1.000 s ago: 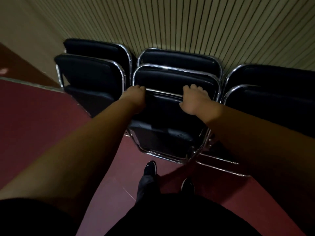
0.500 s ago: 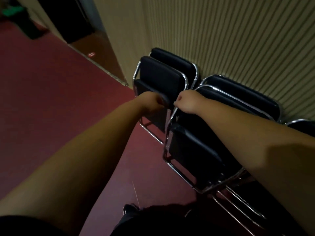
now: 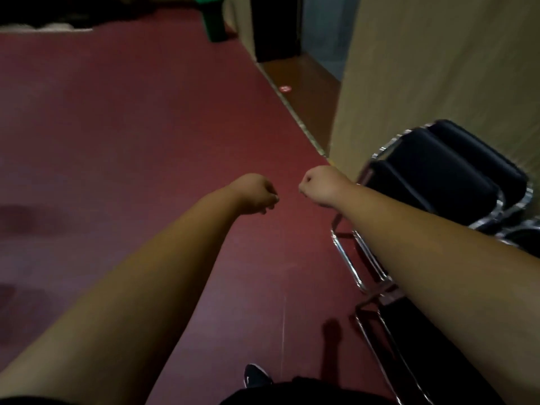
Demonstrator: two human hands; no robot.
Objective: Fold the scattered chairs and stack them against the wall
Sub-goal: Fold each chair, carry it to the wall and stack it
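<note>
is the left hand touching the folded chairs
Apart. The head view shows the left hand over bare red floor, with the right hand between it and the folded chairs.

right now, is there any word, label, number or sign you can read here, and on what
Nothing here can be read.
Round red and white mark on the brown floor: too blurred to read.
White mark on the black shoe: too small to tell.

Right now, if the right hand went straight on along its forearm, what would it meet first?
Probably nothing: the right hand points over open red floor, passing near the left hand; depth unclear.
</note>
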